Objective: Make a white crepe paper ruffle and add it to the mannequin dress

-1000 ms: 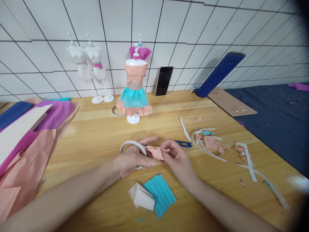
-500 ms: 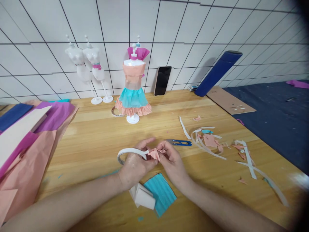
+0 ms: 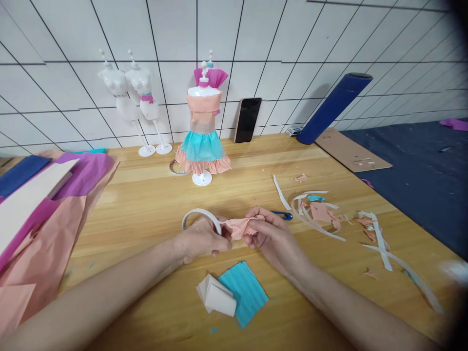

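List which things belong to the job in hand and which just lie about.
Apparently in the job:
- crinkled peach papery piece, in right hand
- white ring-shaped tape roll, at left hand

Apparently lying about:
- black rectangular phone
- curled white papery strips

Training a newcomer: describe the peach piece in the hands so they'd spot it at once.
On the wooden table, find the peach-topped mannequin. Nearer the camera, the crumpled peach piece stretches between left hand and right hand, beside the white ring. Unlike the peach scraps farther right, it is held.
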{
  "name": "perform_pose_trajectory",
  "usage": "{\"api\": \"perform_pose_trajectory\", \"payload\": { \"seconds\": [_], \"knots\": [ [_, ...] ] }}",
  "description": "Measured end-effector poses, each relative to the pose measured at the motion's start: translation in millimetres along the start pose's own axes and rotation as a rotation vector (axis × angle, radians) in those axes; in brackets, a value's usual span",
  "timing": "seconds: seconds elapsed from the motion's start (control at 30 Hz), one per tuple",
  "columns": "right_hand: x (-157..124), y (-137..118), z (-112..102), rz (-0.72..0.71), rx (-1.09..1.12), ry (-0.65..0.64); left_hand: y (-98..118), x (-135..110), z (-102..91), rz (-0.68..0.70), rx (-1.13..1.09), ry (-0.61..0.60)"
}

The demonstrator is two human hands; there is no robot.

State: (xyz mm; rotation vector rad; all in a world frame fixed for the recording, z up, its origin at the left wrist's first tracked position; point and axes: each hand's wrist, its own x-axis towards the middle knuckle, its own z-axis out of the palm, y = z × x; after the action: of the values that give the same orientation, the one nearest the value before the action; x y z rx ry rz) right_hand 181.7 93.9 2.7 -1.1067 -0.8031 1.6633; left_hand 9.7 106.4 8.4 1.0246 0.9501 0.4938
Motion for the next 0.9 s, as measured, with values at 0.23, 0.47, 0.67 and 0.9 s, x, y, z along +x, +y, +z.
{"api": "perform_pose_trajectory", "payload": {
  "seconds": [0.23,0.47,0.67,0.9],
  "knots": [
    [-0.7,-4.7,-5.4,-0.037,0.021,-0.047,5.4,-2.2,-3.6,-0.058,-0.059,-0.137],
    [-6.7,-8.2,-14.9,-0.985,-0.909,-0.208,4.4,-2.5,-10.6,-0.072,-0.149,-0.222],
    [-5.9,-4.2,-12.7,-1.263,-1.226,-0.256,5.2,-4.0,-11.0,-0.071,-0.193,-0.258],
    [-5.1,0.3,-10.9,-1.507,-1.29,-0.125,2.7,-5.4,-9.3,-0.043,-0.257,-0.352]
  ]
}}
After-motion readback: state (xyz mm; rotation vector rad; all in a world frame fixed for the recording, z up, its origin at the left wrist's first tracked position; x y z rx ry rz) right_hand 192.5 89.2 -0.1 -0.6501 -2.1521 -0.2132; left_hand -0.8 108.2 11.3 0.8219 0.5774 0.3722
